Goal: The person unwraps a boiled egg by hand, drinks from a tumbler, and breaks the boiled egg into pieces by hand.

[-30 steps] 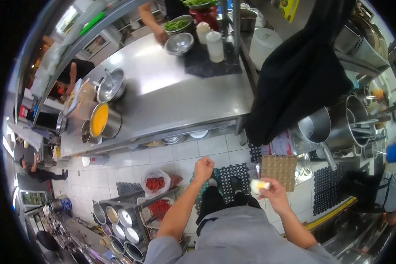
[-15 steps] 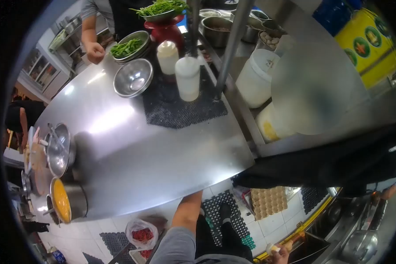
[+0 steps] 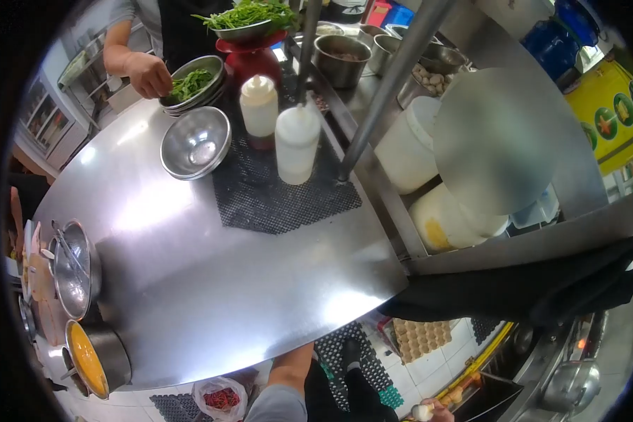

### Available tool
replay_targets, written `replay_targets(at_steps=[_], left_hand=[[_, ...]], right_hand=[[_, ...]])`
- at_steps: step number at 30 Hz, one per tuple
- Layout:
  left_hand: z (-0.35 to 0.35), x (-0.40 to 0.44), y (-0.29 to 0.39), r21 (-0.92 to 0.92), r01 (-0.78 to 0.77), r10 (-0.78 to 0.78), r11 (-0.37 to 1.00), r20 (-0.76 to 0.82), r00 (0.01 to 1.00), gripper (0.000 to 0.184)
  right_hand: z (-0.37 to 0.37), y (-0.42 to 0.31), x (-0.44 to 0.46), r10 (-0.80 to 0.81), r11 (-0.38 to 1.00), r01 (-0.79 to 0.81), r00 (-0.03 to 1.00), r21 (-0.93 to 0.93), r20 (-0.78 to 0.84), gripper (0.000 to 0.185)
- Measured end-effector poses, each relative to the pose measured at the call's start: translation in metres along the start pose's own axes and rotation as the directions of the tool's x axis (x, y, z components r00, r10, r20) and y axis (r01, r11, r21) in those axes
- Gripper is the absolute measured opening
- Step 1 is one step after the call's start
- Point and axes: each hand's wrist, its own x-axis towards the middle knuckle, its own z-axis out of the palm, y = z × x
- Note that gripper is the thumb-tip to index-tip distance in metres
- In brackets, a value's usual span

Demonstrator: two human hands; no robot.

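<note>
My left forearm reaches in under the near edge of the steel table, and the hand itself is hidden below it. Low on the right, my right hand is closed around a small whitish, round-ended object, too small and partly cut off to name. Close to that hand are orange-brown pieces beside a yellow-edged counter. On the floor near my left arm stands a clear plastic bag holding red chillies.
A pot of orange-yellow liquid and a steel bowl with a utensil stand left. Squeeze bottles sit on a black mat. A co-worker's hand is at a bowl of greens. An egg tray lies below.
My view has shifted, so the table appears lower. My right hand shows lower and further left, still closed on the whitish object. The co-worker's hand has moved to the greens bowl.
</note>
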Motion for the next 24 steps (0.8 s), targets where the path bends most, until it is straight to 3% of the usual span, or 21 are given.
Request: replay_targets(at_steps=[3, 6, 7, 9, 10, 11, 12, 14, 15, 18, 19, 20, 24], left_hand=[[0.000, -0.022, -0.002, -0.053, -0.010, 0.010, 0.999, 0.007, 1.000, 0.066], [-0.006, -0.063, 0.006, -0.180, -0.044, 0.040, 0.983, -0.030, 0.999, 0.065], [-0.010, -0.081, 0.012, -0.269, -0.078, 0.062, 0.960, -0.068, 0.996, 0.064], [-0.027, -0.129, 0.026, -0.443, -0.165, 0.099, 0.881, -0.169, 0.981, 0.064], [-0.032, -0.155, 0.031, -0.435, -0.354, 0.170, 0.828, -0.406, 0.898, 0.060], [-0.043, -0.185, 0.044, -0.447, -0.372, 0.157, 0.814, -0.447, 0.881, 0.060], [-0.055, -0.215, 0.052, -0.452, -0.395, 0.148, 0.800, -0.490, 0.859, 0.060], [-0.068, -0.253, 0.059, -0.360, -0.531, 0.306, 0.767, -0.522, 0.796, 0.065], [-0.066, -0.269, 0.061, -0.390, -0.552, 0.295, 0.737, -0.550, 0.781, 0.065], [-0.095, -0.319, 0.087, -0.415, -0.529, 0.243, 0.740, -0.569, 0.786, 0.072], [-0.110, -0.336, 0.101, -0.422, -0.511, 0.216, 0.748, -0.574, 0.790, 0.071], [-0.123, -0.348, 0.112, -0.434, -0.492, 0.188, 0.755, -0.575, 0.796, 0.070], [-0.163, -0.361, 0.130, -0.003, -0.654, 0.478, 0.757, -0.679, 0.557, 0.065]], right_hand=[[0.029, -0.006, 0.008, 0.070, 0.995, -0.073, 0.997, 0.067, 0.033, 0.030], [0.032, -0.013, 0.024, 0.085, 0.986, -0.067, 0.990, -0.153, 0.113, 0.026], [0.042, -0.020, 0.026, 0.135, 0.971, -0.124, 0.990, -0.206, 0.041, 0.020], [0.047, -0.027, 0.033, 0.115, 0.907, -0.090, 0.993, -0.412, 0.036, 0.017], [0.054, -0.032, 0.035, 0.099, 0.861, -0.064, 0.994, -0.504, 0.042, 0.016], [0.075, -0.048, 0.027, 0.079, 0.699, 0.019, 0.991, -0.715, 0.104, 0.024], [0.072, -0.049, 0.032, 0.081, 0.600, 0.086, 0.983, -0.796, 0.166, 0.022], [0.065, -0.052, 0.062, 0.075, 0.372, 0.240, 0.955, -0.897, 0.287, 0.021], [0.077, -0.055, 0.062, 0.002, 0.246, 0.406, 0.908, -0.880, 0.419, 0.036], [0.120, -0.077, 0.046, 0.015, -0.249, 0.587, 0.798, -0.770, 0.603, 0.042], [0.133, -0.084, 0.030, -0.006, -0.281, 0.580, 0.796, -0.765, 0.605, 0.055], [0.145, -0.091, 0.018, 0.014, -0.282, 0.604, 0.779, -0.745, 0.626, 0.056], [0.165, -0.111, -0.014, 0.066, -0.294, 0.658, 0.737, -0.693, 0.673, 0.055]])
